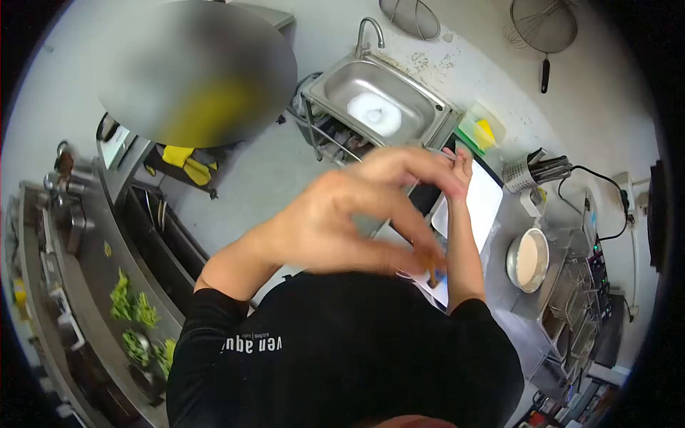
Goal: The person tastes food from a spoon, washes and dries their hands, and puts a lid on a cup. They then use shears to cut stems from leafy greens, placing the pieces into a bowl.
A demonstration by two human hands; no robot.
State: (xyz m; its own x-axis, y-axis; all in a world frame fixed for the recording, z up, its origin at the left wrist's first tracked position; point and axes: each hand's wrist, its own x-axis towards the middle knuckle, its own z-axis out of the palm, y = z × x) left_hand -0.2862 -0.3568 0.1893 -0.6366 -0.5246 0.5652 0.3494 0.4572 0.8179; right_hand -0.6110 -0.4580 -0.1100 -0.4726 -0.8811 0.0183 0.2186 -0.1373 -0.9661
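My left hand (357,214) reaches across the middle of the view, close to the camera and smeared by motion. Its fingers curve to the right, with a gap showing between finger and thumb. By its lower fingertips is a small blurred orange-brown patch with blue beside it; I cannot tell what it is. My right hand (461,168) is raised over the white board (486,198), its visible fingers stretched out and apart. Part of its palm is hidden, as my left hand overlaps it in this view. Both arms come from black short sleeves.
A steel sink (335,85) with a tap (369,32) stands ahead. To the right are a perforated utensil holder (519,175), a bowl of pale batter (528,260) and wire fryer baskets (574,299). Leafy greens (123,299) lie on the left counter (93,246).
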